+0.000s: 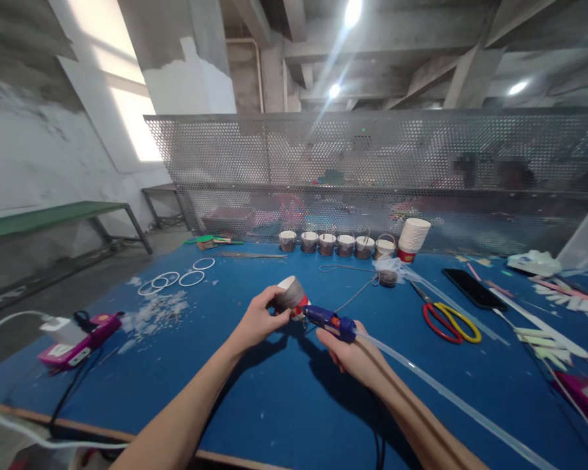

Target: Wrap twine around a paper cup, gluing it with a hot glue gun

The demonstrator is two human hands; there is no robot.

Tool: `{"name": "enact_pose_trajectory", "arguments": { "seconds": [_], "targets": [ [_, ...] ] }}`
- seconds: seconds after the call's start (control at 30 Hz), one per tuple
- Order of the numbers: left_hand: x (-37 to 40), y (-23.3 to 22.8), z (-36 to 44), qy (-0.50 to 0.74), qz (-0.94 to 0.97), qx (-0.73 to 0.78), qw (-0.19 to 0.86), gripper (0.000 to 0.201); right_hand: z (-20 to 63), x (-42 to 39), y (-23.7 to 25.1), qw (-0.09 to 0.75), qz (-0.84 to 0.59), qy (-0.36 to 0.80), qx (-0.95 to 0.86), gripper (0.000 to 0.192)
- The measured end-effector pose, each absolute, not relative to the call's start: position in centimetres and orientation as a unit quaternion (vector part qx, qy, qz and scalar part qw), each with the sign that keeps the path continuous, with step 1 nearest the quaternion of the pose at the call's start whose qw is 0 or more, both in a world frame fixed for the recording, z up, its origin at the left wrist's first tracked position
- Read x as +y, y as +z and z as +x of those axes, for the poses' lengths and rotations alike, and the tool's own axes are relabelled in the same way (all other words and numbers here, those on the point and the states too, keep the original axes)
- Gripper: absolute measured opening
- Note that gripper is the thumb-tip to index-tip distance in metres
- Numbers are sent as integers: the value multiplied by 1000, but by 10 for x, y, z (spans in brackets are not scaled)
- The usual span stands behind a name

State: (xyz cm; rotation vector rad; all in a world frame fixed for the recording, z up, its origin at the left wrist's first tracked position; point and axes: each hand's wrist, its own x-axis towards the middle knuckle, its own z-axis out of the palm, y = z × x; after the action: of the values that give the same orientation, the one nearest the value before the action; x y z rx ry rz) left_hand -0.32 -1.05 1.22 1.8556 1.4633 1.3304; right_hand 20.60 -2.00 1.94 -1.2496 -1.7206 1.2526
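I saw a blue table (255, 405) carrying many things: a row of wrapped cups (336, 243) beside a stack of paper cups (412, 237) at the far edge, white rings (176, 279), red and yellow scissors (449, 320), a black phone (474, 288), and a pink device (81, 338) on the left

No legible text — no labels; none.
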Motion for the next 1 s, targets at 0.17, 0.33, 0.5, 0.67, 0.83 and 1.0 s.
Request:
{"name": "enact_pose_trajectory", "arguments": {
  "seconds": [0.17,0.33,0.5,0.67,0.83,1.0],
  "targets": [
    [-11,11,-2,471,666,543,197,20,203,-23,12,351,-442,436,-701,36],
    [-12,12,-1,471,659,551,199,21,200,-24,11,366,-445,406,-709,32],
    [-11,15,-2,477,657,532,239,20,206,-14,13,360,-471,439,-676,37],
    [-11,18,-3,487,641,521,285,22,215,-4,20,344,-467,502,-641,43],
    [-13,24,-1,498,619,513,325,22,223,4,25,367,-461,549,-593,44],
    [-13,25,3,511,596,516,343,21,223,4,29,450,-456,506,-577,42]
  ]
}}
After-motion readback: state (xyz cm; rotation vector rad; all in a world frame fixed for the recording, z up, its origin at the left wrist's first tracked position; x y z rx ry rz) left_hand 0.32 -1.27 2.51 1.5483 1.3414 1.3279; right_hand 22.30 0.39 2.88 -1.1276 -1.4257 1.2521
